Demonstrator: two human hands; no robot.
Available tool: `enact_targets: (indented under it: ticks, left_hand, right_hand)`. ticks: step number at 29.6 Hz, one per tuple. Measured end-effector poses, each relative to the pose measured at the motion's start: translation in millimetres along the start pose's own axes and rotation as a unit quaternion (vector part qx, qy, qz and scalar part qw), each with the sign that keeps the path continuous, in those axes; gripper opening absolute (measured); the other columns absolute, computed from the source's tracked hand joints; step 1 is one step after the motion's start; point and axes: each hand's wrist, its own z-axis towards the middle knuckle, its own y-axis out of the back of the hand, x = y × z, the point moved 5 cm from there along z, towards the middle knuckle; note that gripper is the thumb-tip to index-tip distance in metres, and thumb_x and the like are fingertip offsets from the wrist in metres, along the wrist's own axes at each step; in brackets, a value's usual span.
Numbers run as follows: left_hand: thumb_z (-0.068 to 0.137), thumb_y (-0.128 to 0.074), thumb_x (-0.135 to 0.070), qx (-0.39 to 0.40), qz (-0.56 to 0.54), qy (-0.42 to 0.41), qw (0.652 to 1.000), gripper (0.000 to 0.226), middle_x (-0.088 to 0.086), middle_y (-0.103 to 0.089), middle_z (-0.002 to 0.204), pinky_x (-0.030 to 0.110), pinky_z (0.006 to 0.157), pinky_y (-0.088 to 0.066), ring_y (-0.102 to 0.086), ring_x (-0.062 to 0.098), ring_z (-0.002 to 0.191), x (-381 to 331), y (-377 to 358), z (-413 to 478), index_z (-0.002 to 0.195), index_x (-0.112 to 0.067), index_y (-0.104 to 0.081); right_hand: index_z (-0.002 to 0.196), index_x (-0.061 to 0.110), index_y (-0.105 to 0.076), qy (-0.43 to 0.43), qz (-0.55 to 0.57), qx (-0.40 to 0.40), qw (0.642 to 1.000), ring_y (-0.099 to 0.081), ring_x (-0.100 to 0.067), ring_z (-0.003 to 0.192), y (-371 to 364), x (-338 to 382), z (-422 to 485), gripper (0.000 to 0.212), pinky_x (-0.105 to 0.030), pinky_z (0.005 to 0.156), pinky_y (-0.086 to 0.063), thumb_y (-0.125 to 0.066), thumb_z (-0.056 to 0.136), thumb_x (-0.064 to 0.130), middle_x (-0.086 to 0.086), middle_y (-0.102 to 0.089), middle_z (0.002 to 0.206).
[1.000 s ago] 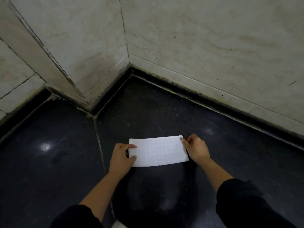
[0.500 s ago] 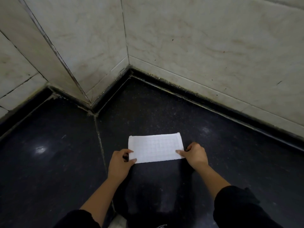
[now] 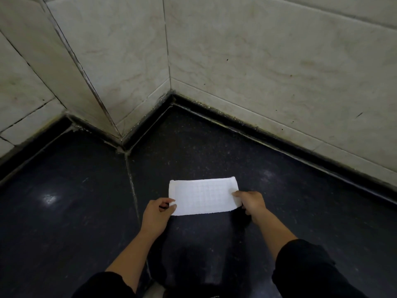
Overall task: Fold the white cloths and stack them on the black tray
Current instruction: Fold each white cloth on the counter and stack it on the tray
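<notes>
The cloth (image 3: 203, 196) is lying flat on the dark floor (image 3: 64, 222), just below the middle of the frame, already folded down into a long white band, with its far right corner curling up a little. It is looking light, soft and limp, with a waffle-like grid on it, so I'm expecting it to sag and lose its fold if it is lifted by one corner alone. The best hold, to my eye, is at the two short ends, both layers pinched together.

That is where the hands are sitting. The left hand (image 3: 155, 214) is coming in from the lower left and pinching the near left corner between thumb and finger. The right hand (image 3: 250, 203) is closing on the right end, thumb lying on top and fingers curled under the edge. So the cloth is stretching between them, each hand touching it at one end.

No black tray is showing anywhere in frame. The tiled wall (image 3: 257, 72) is filling the upper half.
</notes>
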Motion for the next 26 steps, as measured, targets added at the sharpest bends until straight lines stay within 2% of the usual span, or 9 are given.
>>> enact_targets:
  ticks: [1,3,4,6,8,10,15,19,26]
  left_hand:
    - [0.089,-0.067,-0.018,-0.001,-0.002,0.002,1.000,0.015,0.002,-0.053,0.105,0.025,0.084,-0.049,-0.054,0.007,0.084,1.1,0.8,0.7,0.102,-0.025,-0.067]
    - [0.089,-0.066,-0.013,0.003,0.004,-0.001,1.000,0.018,0.003,-0.054,0.106,0.014,0.075,-0.044,-0.053,0.006,0.083,2.4,0.5,1.2,0.104,-0.024,-0.067]
    - [0.088,-0.066,-0.012,0.004,0.006,-0.005,1.000,0.019,0.003,-0.054,0.105,0.009,0.071,-0.041,-0.053,0.005,0.082,2.4,0.1,1.1,0.105,-0.022,-0.068]
    - [0.087,-0.068,-0.011,0.000,0.003,-0.008,1.000,0.020,0.003,-0.054,0.103,0.007,0.068,-0.038,-0.053,0.004,0.081,1.8,-0.2,0.4,0.104,-0.021,-0.068]
    - [0.085,-0.070,-0.011,-0.003,-0.005,-0.005,1.000,0.020,0.002,-0.054,0.101,0.007,0.067,-0.038,-0.053,0.006,0.080,1.9,-0.5,0.1,0.101,-0.022,-0.068]
    - [0.084,-0.071,-0.011,-0.009,-0.015,-0.002,1.000,0.020,0.001,-0.055,0.098,0.008,0.067,-0.038,-0.054,0.008,0.080,3.3,-0.3,-0.6,0.099,-0.023,-0.067]
    - [0.082,-0.074,-0.013,-0.020,-0.036,0.012,0.999,0.022,0.000,-0.057,0.095,0.013,0.067,-0.041,-0.054,0.010,0.079,8.7,1.7,0.6,0.099,-0.022,-0.064]
    - [0.081,-0.075,-0.015,-0.012,-0.037,0.012,0.999,0.022,0.000,-0.058,0.094,0.011,0.065,-0.040,-0.054,0.007,0.078,8.7,2.0,3.4,0.100,-0.021,-0.064]
    - [0.083,-0.073,-0.017,0.015,-0.039,0.031,0.999,0.020,-0.001,-0.060,0.096,0.012,0.066,-0.042,-0.057,0.008,0.082,14.7,2.9,8.9,0.102,-0.021,-0.065]
  right_hand:
    - [0.077,0.002,-0.062,-0.002,-0.002,-0.003,1.000,-0.056,-0.021,0.070,0.5,0.5,-0.4,0.018,-0.034,0.060,-0.048,-0.069,0.082,0.018,-0.011,-0.062,0.081]
    - [0.081,0.003,-0.068,0.015,-0.020,-0.019,1.000,-0.061,-0.026,0.088,1.7,4.3,-0.7,0.016,-0.041,0.079,-0.053,-0.069,0.080,0.020,-0.012,-0.067,0.090]
    - [0.079,0.008,-0.069,0.030,-0.038,-0.028,0.998,-0.059,-0.027,0.096,2.1,8.3,-1.9,0.014,-0.041,0.084,-0.052,-0.069,0.078,0.022,-0.010,-0.067,0.093]
    - [0.074,0.013,-0.065,0.071,-0.074,-0.037,0.994,-0.058,-0.024,0.095,1.2,20.3,-8.9,0.010,-0.035,0.077,-0.051,-0.069,0.078,0.021,-0.007,-0.066,0.091]
    - [0.073,0.014,-0.060,0.119,-0.100,-0.024,0.988,-0.059,-0.019,0.080,-5.4,35.3,-20.1,0.010,-0.029,0.064,-0.047,-0.068,0.079,0.014,-0.004,-0.064,0.083]
    - [0.072,0.015,-0.054,0.158,-0.105,-0.007,0.982,-0.058,-0.016,0.073,-17.9,47.9,-33.2,0.018,-0.026,0.060,-0.045,-0.069,0.077,0.007,0.000,-0.061,0.077]
    - [0.073,0.021,-0.052,0.192,-0.116,0.043,0.973,-0.063,-0.018,0.079,-67.4,60.3,-49.8,0.023,-0.028,0.067,-0.050,-0.070,0.078,0.008,-0.003,-0.064,0.086]
    - [0.087,0.019,-0.056,0.197,-0.151,0.069,0.966,-0.066,-0.023,0.088,-104.8,60.5,-56.0,0.015,-0.031,0.073,-0.054,-0.069,0.081,0.014,-0.005,-0.065,0.095]
    - [0.089,0.019,-0.051,0.216,-0.227,0.092,0.945,-0.055,-0.015,0.076,-148.1,51.0,-65.3,0.014,-0.021,0.061,-0.043,-0.060,0.084,0.009,0.006,-0.054,0.078]
